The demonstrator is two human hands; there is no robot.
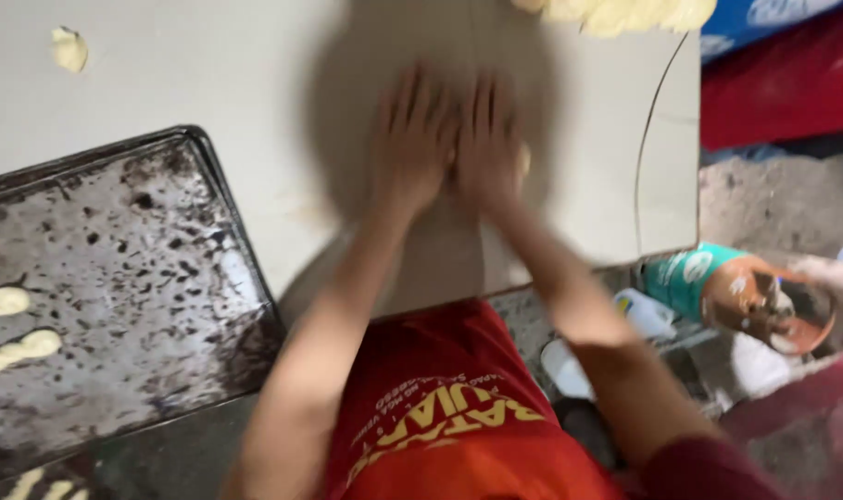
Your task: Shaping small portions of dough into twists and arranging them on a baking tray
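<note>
My left hand (pixel 410 139) and my right hand (pixel 486 139) lie flat side by side on a pale work board (pixel 208 65), fingers pointing away from me and pressed together. Both are blurred by motion. A bit of pale yellow dough (pixel 524 159) peeks out at the right edge of my right hand; the rest is hidden under my palms. A bigger mass of the same dough (pixel 625 13) sits at the far edge of the board. A small dough scrap (pixel 69 48) lies at the far left.
A dark, stained baking tray (pixel 134 278) at the left holds several shaped dough pieces (pixel 14 350) along its left side. To the right, below the board, stand a teal can (pixel 685 276) with a rusty opened lid (pixel 769 301) and white containers (pixel 646 313). A red surface (pixel 792 74) lies far right.
</note>
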